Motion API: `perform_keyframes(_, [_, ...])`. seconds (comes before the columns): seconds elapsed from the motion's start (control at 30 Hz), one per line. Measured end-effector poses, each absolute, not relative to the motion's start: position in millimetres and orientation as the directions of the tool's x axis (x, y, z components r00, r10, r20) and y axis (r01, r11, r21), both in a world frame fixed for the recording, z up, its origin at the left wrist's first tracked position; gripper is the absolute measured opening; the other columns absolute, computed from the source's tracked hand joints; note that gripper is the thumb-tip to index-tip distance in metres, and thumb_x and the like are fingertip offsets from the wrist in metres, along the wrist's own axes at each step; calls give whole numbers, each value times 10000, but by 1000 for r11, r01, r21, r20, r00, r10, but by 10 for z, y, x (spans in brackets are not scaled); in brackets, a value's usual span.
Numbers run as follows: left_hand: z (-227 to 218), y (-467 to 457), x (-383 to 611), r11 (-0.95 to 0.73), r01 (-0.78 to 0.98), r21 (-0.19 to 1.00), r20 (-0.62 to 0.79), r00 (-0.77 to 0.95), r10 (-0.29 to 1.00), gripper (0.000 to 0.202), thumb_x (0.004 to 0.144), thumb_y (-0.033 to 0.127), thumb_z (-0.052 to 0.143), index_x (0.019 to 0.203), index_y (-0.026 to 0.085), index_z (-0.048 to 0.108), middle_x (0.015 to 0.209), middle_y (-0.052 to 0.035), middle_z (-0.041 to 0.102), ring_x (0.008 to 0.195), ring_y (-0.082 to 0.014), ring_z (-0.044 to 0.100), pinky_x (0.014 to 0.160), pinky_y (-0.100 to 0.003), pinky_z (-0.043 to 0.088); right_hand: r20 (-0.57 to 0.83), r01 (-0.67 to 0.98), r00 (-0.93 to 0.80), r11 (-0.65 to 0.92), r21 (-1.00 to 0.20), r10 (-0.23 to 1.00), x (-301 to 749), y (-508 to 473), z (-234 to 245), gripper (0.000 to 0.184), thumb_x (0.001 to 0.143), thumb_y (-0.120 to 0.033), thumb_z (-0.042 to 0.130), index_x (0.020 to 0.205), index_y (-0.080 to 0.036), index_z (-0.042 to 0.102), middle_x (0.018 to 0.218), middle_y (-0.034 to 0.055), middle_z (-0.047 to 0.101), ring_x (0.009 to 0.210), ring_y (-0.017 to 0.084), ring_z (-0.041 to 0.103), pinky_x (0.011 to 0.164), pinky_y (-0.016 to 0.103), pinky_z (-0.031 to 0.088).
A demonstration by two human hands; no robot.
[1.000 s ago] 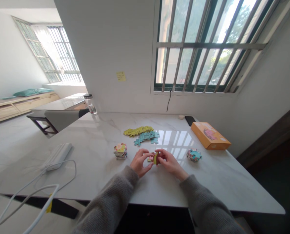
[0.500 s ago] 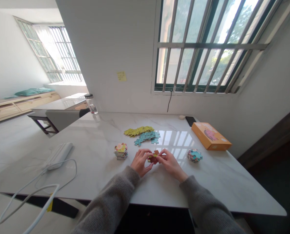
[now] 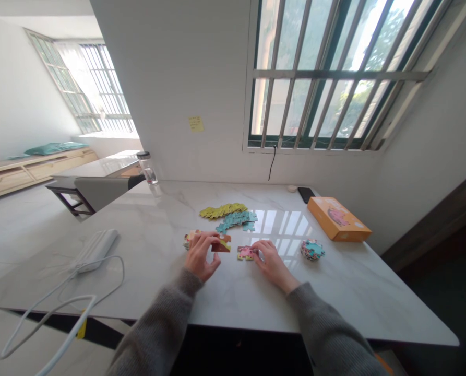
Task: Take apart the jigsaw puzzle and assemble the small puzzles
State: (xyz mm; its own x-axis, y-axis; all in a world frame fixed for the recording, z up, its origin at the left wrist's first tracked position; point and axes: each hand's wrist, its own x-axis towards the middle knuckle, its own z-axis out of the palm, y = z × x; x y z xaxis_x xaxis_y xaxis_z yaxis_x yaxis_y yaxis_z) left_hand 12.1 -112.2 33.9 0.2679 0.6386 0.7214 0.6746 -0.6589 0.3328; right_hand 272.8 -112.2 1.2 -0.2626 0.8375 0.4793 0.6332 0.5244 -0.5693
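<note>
My left hand (image 3: pixel 202 257) is closed on a brown and yellow-green puzzle piece (image 3: pixel 222 244), held between thumb and fingers. Behind that hand, a stack of puzzle pieces (image 3: pixel 187 239) is mostly covered. My right hand (image 3: pixel 271 262) pinches the right side of a pink puzzle piece (image 3: pixel 245 253) low over the tabletop; whether it touches the table I cannot tell. Farther back lie a spread row of yellow-green puzzle pieces (image 3: pixel 223 210) and a heap of light blue puzzle pieces (image 3: pixel 235 221). Another stack of puzzle pieces (image 3: pixel 312 250), light blue on top, stands to the right.
An orange box (image 3: pixel 338 219) and a black phone (image 3: pixel 306 195) lie at the right back of the white table (image 3: pixel 256 308). A clear bottle (image 3: pixel 147 168) stands at the far left corner. A white power strip (image 3: pixel 96 250) with looping cables (image 3: pixel 56 318) lies on the left.
My left hand has moved left, away from my right hand, carrying the brown piece toward the left stack. The pink piece now shows by my right hand, which stays nearly in place.
</note>
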Motion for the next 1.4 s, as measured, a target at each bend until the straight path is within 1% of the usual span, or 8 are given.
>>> perform_keyframes(0.27, [428,-786,-627,-533,768,354,613,240,753,285,677,120,533,939,218,587,1105,-50,674,1052,-266,544,971,-455,416,460,651,-287,524,-550,840,2716,-1124,8,114,923,-208,535,976,-225,635,972,74,643,979,245,547,886,405,449])
perform_keyframes(0.63, [362,-703,-769,-503,768,397,522,261,812,258,679,137,507,907,221,593,1107,-48,678,1063,-258,549,979,-457,415,457,671,-318,538,-510,831,2734,-1092,-82,125,909,-180,537,944,-237,642,1047,71,648,1025,241,546,909,406,436])
perform_keyframes(0.8, [437,-801,-665,-573,742,348,616,279,736,272,693,122,512,937,208,592,1187,-76,617,1095,-264,525,999,-472,415,427,678,-331,527,-513,841,2755,-1064,-134,145,844,-114,569,907,-231,629,1104,59,643,1065,244,528,939,419,412])
perform_keyframes(0.97, [588,-1052,-239,-732,608,307,689,389,611,193,757,95,509,890,214,580,1038,-67,646,1006,-241,556,931,-418,451,417,676,-338,526,-516,844,2749,-1072,-113,128,845,-113,571,890,-228,604,1024,54,647,1027,240,524,910,403,421])
perform_keyframes(1.07, [546,-1149,114,-803,511,307,608,544,578,204,786,87,509,919,220,588,945,-45,658,927,-211,581,899,-382,461,422,699,-314,508,-504,850,2741,-1081,-103,136,821,-116,597,907,-221,592,953,54,632,966,238,515,865,383,434])
perform_keyframes(1.17, [336,-1089,403,-809,500,309,483,651,586,283,782,117,557,1040,227,595,1028,-56,651,993,-233,574,891,-390,476,438,712,-319,518,-475,841,2740,-1088,-87,184,782,-118,636,932,-211,588,948,59,625,954,244,506,851,376,436])
perform_keyframes(1.3, [2,-869,594,-750,566,344,378,647,662,494,728,179,661,1211,213,565,1261,-106,568,1150,-285,521,972,-434,465,460,714,-343,545,-439,819,2748,-1105,-34,186,772,-126,651,933,-202,597,941,63,630,962,246,512,867,377,436])
perform_keyframes(1.4, [-102,-770,629,-717,591,370,352,625,696,464,757,193,654,1212,215,567,1234,-88,596,1145,-273,528,975,-424,460,465,708,-363,564,-425,807,2749,-1125,12,191,769,-124,652,938,-199,605,954,69,637,965,248,514,867,378,442])
